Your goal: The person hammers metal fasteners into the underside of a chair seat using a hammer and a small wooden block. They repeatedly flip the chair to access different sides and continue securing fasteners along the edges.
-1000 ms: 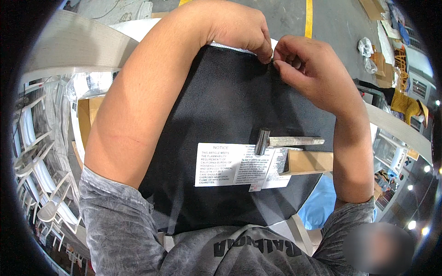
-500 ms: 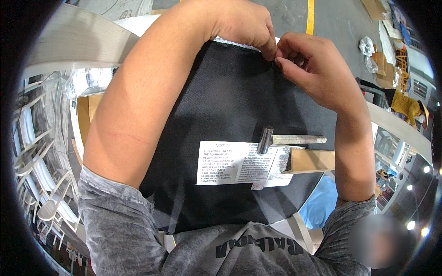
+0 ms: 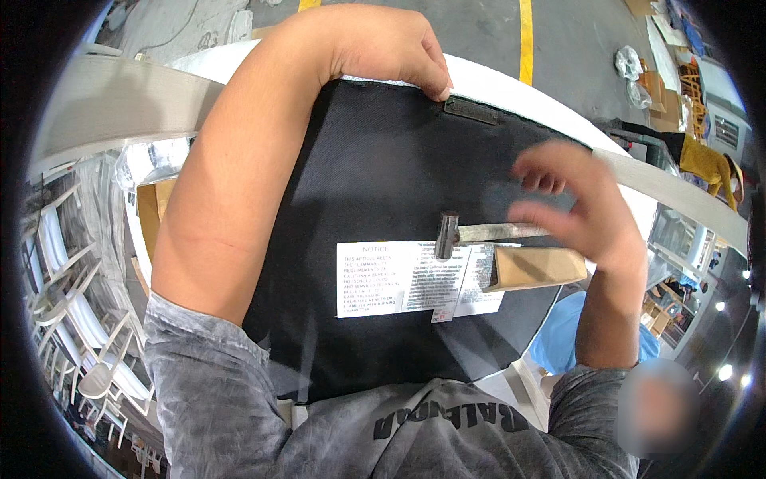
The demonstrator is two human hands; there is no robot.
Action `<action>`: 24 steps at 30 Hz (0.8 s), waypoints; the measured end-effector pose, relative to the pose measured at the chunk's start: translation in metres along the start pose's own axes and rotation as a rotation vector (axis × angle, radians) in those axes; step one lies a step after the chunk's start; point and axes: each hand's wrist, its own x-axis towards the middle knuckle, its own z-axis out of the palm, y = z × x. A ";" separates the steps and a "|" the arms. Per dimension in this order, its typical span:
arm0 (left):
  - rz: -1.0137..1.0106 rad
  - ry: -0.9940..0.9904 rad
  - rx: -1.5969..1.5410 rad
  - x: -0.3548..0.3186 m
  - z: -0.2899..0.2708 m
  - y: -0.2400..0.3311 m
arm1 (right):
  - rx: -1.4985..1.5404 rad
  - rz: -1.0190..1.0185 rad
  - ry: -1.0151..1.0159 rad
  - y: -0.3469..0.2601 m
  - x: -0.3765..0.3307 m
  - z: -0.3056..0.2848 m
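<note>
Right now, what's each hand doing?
Left hand: closed over the far edge of the black panel.
Right hand: open, empty, blurred above the hammer.

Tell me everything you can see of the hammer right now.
The hammer is small, with a dark metal head and a worn grey handle. It lies flat on the black fabric panel, head at the white label's top edge, handle pointing right above a cardboard piece. The blurred right hand covers the handle's end; whether it touches is unclear.

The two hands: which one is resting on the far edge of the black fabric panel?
The left hand: its fingers curl over the black panel's far edge. The right hand is blurred, open, above the hammer.
</note>
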 end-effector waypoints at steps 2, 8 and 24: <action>-0.008 0.070 0.032 0.006 0.008 -0.005 | -0.190 0.062 -0.188 -0.011 -0.025 0.010; -0.040 0.112 0.123 0.008 0.013 -0.003 | -0.080 0.155 -0.130 -0.015 -0.060 0.047; -0.055 0.101 0.129 0.006 0.009 0.004 | 0.017 0.195 0.630 -0.028 -0.018 0.071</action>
